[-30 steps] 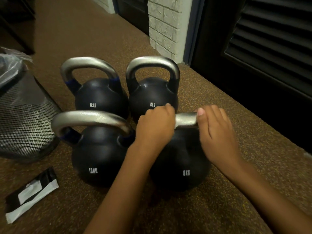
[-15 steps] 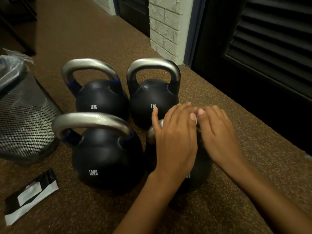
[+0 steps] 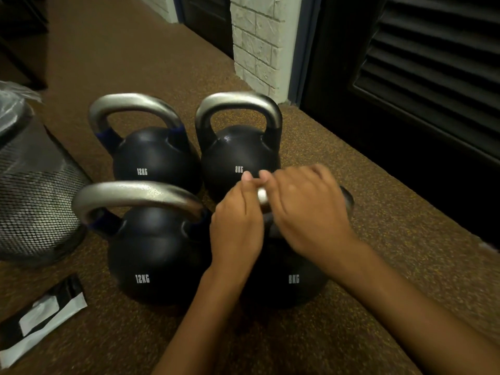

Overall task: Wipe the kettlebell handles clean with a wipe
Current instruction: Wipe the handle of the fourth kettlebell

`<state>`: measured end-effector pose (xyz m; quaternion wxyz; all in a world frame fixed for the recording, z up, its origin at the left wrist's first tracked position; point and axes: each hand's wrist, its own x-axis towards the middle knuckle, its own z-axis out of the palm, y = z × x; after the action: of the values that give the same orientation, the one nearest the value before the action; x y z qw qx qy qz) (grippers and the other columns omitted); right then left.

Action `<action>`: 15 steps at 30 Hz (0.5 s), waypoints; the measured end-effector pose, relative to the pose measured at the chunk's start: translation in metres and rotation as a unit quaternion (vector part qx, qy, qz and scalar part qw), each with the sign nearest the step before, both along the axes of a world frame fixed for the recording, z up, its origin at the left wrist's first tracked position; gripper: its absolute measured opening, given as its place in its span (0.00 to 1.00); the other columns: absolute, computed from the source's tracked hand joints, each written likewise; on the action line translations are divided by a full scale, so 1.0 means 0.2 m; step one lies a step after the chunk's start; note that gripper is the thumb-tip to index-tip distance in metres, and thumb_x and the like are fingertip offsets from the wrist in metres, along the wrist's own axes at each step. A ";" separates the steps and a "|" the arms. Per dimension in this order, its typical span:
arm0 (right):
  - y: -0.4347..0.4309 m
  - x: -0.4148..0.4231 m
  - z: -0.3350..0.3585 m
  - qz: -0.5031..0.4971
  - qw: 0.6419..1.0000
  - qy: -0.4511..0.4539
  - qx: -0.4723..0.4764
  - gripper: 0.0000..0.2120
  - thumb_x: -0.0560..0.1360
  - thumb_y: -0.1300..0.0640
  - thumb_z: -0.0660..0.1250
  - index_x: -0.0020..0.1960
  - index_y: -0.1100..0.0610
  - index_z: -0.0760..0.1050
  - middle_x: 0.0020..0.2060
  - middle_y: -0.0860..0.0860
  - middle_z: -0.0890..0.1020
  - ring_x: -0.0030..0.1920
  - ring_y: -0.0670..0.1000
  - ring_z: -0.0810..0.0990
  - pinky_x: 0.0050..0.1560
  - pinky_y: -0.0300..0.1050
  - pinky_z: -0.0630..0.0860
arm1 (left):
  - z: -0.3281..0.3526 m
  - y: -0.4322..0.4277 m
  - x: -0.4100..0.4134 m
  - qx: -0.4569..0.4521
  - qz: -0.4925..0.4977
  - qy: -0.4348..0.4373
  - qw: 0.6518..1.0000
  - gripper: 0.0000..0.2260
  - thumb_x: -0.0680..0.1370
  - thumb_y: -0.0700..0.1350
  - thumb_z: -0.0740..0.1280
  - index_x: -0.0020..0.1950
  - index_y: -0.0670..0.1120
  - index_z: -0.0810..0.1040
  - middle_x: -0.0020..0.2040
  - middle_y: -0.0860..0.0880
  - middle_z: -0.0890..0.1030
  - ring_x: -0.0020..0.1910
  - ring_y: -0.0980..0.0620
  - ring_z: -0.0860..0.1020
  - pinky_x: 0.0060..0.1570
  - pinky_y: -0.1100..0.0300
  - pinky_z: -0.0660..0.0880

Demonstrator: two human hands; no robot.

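We're looking at four black bells with grey handles, sitting in two rows on a brown speckled floor (image 3: 378, 239): near 12KG bell (image 3: 151, 255), far 12KG bell (image 3: 154, 158), far 8KG bell (image 3: 238, 158) and near 8KG bell (image 3: 293, 280). Both hands are hovering together over the near 8KG bell, hiding most of its handle (image 3: 270, 226); only a grey bit is showing under the hands. The wipe (image 3: 262, 196) is showing as a small white wad between the two hands, above that handle. The left hand (image 3: 238, 226) is pinching the wipe with curled fingers, fingertips pointing up. The right hand (image 3: 305, 209) is curling over from the right and touching the wipe, but it is blurring and we're unable to tell whether it is grasping it. The other three handles are standing bare and upright. A mesh bin (image 3: 35, 198) is standing at the left, near the 12KG bells. A black and white packet (image 3: 40, 315) is lying flat on the floor at the lower left. A white brick pillar (image 3: 257, 44) and a dark shutter (image 3: 433, 63) are showing behind.
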<state>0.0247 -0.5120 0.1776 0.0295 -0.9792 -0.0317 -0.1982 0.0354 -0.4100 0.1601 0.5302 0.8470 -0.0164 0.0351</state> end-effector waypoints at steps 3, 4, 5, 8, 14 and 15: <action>-0.15 -0.03 -0.07 -0.022 0.993 -0.082 0.088 0.22 0.81 0.50 0.45 0.40 0.55 0.73 0.34 0.51 0.76 0.38 0.55 0.76 0.49 0.48 0.66 | 0.04 0.00 0.00 0.048 0.015 0.010 0.999 0.21 0.82 0.54 0.49 0.41 0.48 0.78 0.45 0.44 0.82 0.51 0.43 0.78 0.53 0.50 0.72; -0.19 -0.04 -0.09 -0.019 0.982 -0.089 0.166 0.22 0.81 0.50 0.46 0.40 0.56 0.73 0.33 0.50 0.75 0.37 0.54 0.75 0.45 0.47 0.67 | 0.05 0.00 0.00 0.049 0.018 0.014 0.999 0.22 0.82 0.53 0.49 0.35 0.48 0.74 0.43 0.43 0.81 0.50 0.41 0.77 0.51 0.50 0.72; -0.24 -0.05 -0.13 -0.019 0.959 -0.084 0.271 0.22 0.81 0.49 0.46 0.40 0.56 0.74 0.33 0.50 0.76 0.36 0.52 0.76 0.42 0.46 0.69 | 0.05 -0.01 0.00 0.048 0.021 0.019 0.998 0.21 0.82 0.53 0.49 0.32 0.49 0.69 0.41 0.43 0.80 0.48 0.40 0.77 0.50 0.50 0.71; -0.28 -0.04 -0.16 -0.080 0.839 -0.054 0.536 0.24 0.81 0.47 0.47 0.35 0.52 0.74 0.29 0.52 0.77 0.29 0.41 0.75 0.34 0.39 0.71 | 0.06 -0.02 -0.01 0.051 0.030 0.025 0.998 0.20 0.82 0.52 0.50 0.32 0.47 0.66 0.42 0.42 0.79 0.49 0.39 0.76 0.49 0.51 0.69; -0.18 -0.03 -0.02 -0.035 0.959 -0.034 0.280 0.28 0.81 0.45 0.42 0.34 0.55 0.72 0.25 0.49 0.73 0.29 0.51 0.76 0.36 0.45 0.74 | 0.06 -0.03 -0.01 0.066 0.032 0.017 0.997 0.18 0.82 0.51 0.50 0.38 0.46 0.71 0.46 0.40 0.81 0.52 0.38 0.76 0.50 0.52 0.68; -0.14 -0.02 0.00 -0.007 0.981 -0.053 0.188 0.24 0.81 0.48 0.46 0.36 0.57 0.72 0.25 0.51 0.73 0.29 0.56 0.76 0.35 0.48 0.74 | 0.06 -0.03 -0.01 0.065 0.034 0.014 0.997 0.18 0.82 0.51 0.51 0.39 0.45 0.73 0.46 0.40 0.81 0.52 0.38 0.76 0.50 0.51 0.68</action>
<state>0.0214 -0.5396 0.1766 0.2101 -0.9444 0.0117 -0.2525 0.0334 -0.4156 0.1726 0.4724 0.8803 0.0174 0.0395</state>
